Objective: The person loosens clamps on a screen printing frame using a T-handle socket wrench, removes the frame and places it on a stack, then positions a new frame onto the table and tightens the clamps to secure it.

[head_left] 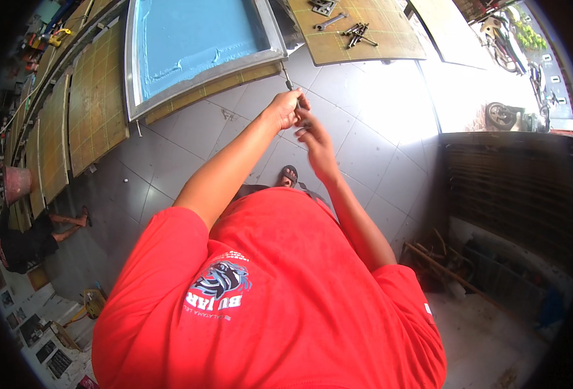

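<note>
My left hand (285,110) is closed around a slim rod-like tool (289,83) with a dark shank. Its far tip reaches the near right corner of a metal frame (202,79) that borders a light blue sheet (199,39). Whether the tool is a screwdriver cannot be made out, as my fingers hide most of it. Just to the right, close by the tool's near end, my right hand (317,139) has its fingers loosely bent and apart, slightly blurred.
A wooden board (390,45) at the far right carries a wrench (331,22) and a pile of bolts (359,34). More boards (98,97) line the left, near a reddish bucket (16,184). Another person (30,243) is at the far left. Sticks (452,269) lie at the right.
</note>
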Action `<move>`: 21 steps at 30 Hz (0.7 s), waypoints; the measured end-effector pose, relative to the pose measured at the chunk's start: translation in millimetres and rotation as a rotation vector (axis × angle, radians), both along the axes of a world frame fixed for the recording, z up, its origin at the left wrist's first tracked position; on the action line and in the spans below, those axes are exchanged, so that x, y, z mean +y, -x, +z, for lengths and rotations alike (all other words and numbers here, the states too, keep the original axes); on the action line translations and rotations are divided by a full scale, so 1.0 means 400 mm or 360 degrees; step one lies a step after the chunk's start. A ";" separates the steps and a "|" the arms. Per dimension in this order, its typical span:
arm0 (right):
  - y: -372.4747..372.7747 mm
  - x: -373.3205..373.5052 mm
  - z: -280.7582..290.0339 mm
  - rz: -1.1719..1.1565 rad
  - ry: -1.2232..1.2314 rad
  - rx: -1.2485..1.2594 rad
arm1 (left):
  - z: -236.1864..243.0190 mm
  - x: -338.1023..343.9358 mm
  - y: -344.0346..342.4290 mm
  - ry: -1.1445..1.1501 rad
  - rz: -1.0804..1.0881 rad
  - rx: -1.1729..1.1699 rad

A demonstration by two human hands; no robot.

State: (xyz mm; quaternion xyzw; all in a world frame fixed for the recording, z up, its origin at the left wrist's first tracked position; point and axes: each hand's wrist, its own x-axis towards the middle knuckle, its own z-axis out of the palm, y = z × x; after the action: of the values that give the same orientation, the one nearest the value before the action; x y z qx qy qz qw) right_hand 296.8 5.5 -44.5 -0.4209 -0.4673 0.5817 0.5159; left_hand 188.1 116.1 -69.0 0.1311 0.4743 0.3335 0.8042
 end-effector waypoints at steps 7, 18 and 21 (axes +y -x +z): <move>0.021 -0.040 -0.060 0.0537 0.0344 0.0225 | -0.045 0.024 0.035 -0.0065 -0.0069 -0.0174; -0.033 -0.008 -0.126 0.0054 0.0787 0.0263 | -0.041 0.044 0.016 0.0083 0.0129 -0.0408; -0.054 -0.008 -0.074 -0.0043 0.0515 0.0426 | -0.053 0.047 0.024 0.0101 0.0144 -0.0522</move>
State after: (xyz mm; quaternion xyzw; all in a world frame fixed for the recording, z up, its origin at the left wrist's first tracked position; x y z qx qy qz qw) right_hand 318.6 2.4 -73.9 -0.4235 -0.2894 0.6928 0.5069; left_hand 178.4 135.0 -90.3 0.0279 0.3524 0.3712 0.8586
